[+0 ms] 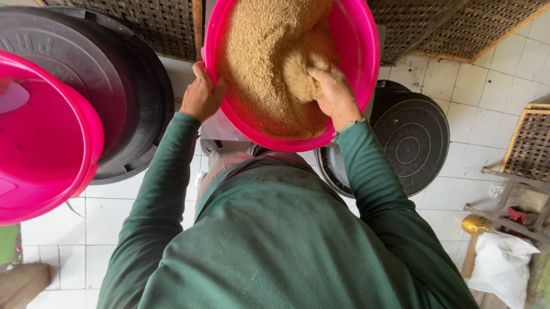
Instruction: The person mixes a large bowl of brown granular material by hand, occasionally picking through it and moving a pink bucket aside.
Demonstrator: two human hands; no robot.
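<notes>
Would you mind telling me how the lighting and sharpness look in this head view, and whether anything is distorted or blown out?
Head view: soft, even daylight with faint shadows; the pink basin and the brown grain are sharp, as are the left hand on the rim and the right hand in the grain; the wide lens bows the edges, stretching the second pink tub; the white sack is nearly blown out.

White plastic sack (501, 265) slumped on floor, lower right, beside wooden rack (521, 222)

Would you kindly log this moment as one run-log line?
left hand: grips pink basin rim | right hand: in the tan grainy meal | black lidded drums on white tile floor
</notes>
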